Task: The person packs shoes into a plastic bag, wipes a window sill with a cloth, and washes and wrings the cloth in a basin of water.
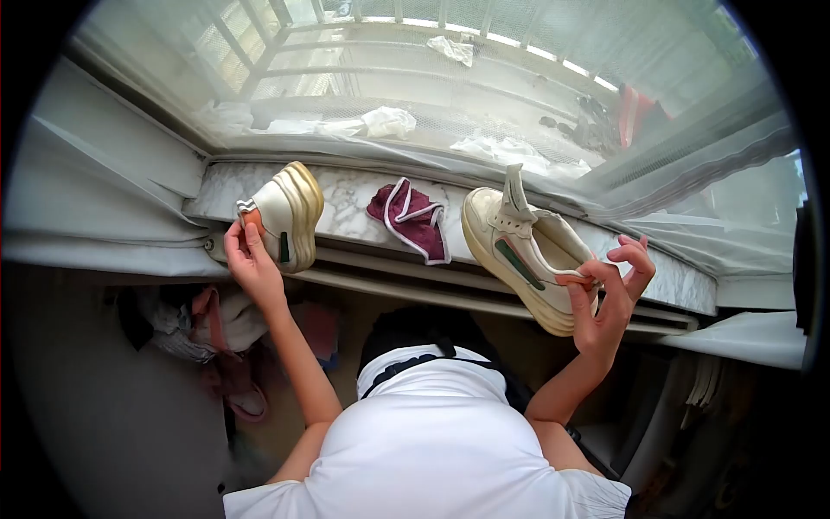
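Note:
My left hand [253, 264] pinches the heel of a white shoe [281, 216] with a thick yellowish sole, turned on its side at the left end of the marble sill. On the right, a second shoe [527, 251], white with a green stripe, has its opening up and its tongue raised. The fingers of my right hand [607, 298] grip its heel, with the other fingers raised. Between the shoes a crumpled maroon cloth [415, 218] with white edging lies on the sill.
The marble sill [346, 203] runs along a window with sheer curtains [692, 182]. White crumpled pieces [389, 123] and a red item [635, 117] show behind the mesh. Below left are piled clothes [220, 324] and a pink slipper [248, 403].

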The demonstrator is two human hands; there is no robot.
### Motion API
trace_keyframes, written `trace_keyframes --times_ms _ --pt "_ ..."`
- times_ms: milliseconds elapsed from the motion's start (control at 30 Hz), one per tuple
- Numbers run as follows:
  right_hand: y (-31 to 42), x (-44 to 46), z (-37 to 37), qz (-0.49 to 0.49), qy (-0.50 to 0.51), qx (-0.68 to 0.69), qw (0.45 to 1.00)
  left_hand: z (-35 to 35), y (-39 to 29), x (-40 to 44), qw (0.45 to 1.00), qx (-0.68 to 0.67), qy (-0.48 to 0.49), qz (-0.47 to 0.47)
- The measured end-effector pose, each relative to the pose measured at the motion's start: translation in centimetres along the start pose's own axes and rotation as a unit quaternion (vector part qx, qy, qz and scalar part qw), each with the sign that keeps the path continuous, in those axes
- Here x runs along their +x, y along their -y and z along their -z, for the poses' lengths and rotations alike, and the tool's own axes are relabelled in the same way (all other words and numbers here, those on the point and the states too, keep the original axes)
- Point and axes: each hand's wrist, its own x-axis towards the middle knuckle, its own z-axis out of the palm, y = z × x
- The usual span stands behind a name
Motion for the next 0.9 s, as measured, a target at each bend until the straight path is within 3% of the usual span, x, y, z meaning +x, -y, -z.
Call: trace_keyframes --times_ms 167,300,467,700,900 --pt "0.6 1.0 0.5 0.058 0.05 0.039 0.996 2.6 -4.5 -3.4 0.994 -0.089 -0.043 0.04" --pt "1.3 1.2 0.5 0.098 0.112 0.106 0.983 3.5 -6.6 -7.0 0.995 -0.049 -0.057 0.064" --pt "1.7 0.5 -0.4 0.197 0.208 0.157 0.945 4.3 -8.0 -12.4 0.981 -0.058 -0.174 0.062" --pt "5.1 -1.2 -5.1 0.364 0.331 0.246 0.835 7.1 -9.5 -19.9 0.95 -0.077 -0.279 0.119" --pt "11.6 -4.5 -8.6 0.478 0.421 0.292 0.714 10.9 -9.5 -25.9 0.963 -0.056 -0.248 0.086"
